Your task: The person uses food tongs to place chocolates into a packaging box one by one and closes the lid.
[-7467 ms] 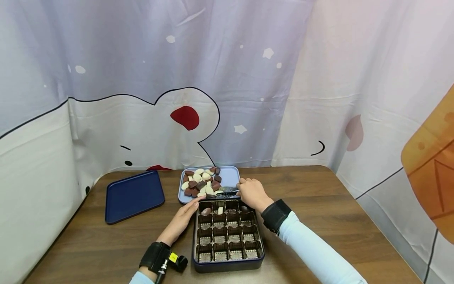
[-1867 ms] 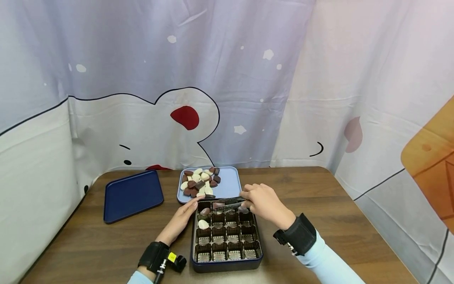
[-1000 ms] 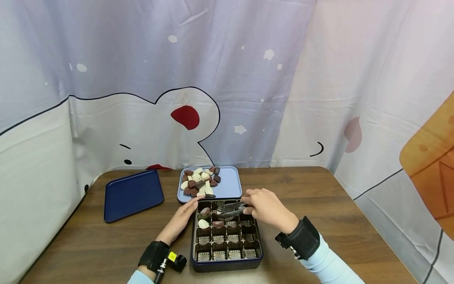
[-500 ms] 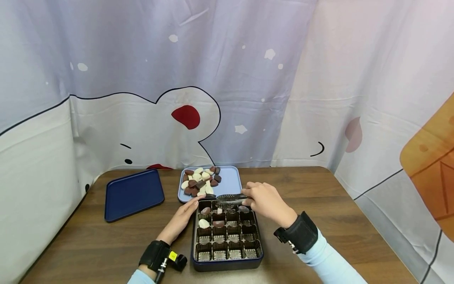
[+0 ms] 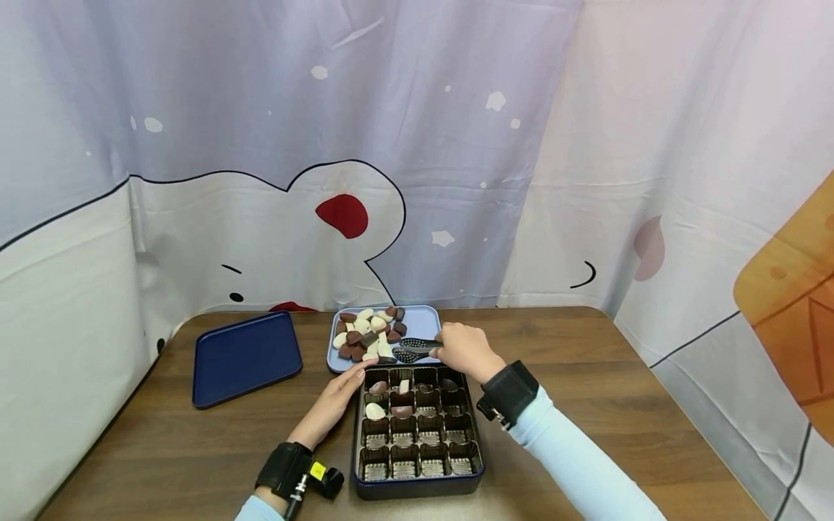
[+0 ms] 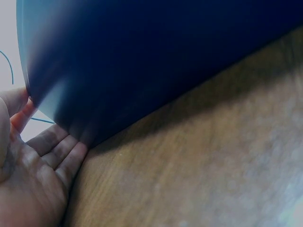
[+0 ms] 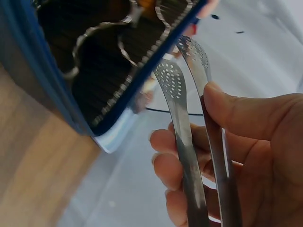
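progress: six compartments point(image 5: 404, 439) of the dark box point(image 5: 420, 489) apparently filled, ten seemingly unfilled (bottom two rows included) | supply: chocolates point(image 5: 370, 336) piled on light blue tray point(image 5: 423, 322) | right hand point(image 5: 469, 349): tongs point(image 7: 182, 118) gripped by fingers, blades parted | left hand point(image 5: 332, 405): box touched by extended fingers

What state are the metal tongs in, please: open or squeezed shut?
Open: the tongs in the right hand show a gap between their perforated ends in the head and right wrist views.
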`<state>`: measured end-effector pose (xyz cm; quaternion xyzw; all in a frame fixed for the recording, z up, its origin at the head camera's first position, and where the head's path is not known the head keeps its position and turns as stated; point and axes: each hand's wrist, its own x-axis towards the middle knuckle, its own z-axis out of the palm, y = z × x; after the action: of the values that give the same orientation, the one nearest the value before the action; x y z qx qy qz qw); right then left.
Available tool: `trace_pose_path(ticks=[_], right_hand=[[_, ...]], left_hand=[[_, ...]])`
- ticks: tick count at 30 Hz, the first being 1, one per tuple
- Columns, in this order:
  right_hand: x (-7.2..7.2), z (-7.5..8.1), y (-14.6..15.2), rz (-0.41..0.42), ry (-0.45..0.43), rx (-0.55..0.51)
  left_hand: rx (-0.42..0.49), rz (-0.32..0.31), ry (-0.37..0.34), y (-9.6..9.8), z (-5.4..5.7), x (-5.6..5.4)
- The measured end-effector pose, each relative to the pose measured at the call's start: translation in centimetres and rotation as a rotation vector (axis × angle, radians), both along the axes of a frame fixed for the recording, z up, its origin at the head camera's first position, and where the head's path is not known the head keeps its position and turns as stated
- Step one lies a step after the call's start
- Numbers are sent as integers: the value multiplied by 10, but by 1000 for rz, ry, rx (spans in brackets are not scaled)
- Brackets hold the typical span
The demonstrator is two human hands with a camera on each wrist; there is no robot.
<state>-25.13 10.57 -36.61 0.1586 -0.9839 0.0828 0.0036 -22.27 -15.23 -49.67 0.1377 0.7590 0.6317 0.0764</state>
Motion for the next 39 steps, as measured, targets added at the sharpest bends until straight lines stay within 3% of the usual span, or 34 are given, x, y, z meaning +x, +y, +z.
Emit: trace_pose_path(ticks=[4, 14, 23, 39], right_hand=[[-13, -7, -10, -38, -71, -6], [-33, -16, -26, -96, -128, -12], [-38, -26, -31, -87, -137, -70], [-35, -23, -23, -119, -67, -65]], left_hand=[[-7, 1, 2, 0, -1, 0], [2, 3, -12, 0, 0, 0], [-7, -4, -5, 0, 0, -1], [-14, -5, 0, -1, -1, -1]])
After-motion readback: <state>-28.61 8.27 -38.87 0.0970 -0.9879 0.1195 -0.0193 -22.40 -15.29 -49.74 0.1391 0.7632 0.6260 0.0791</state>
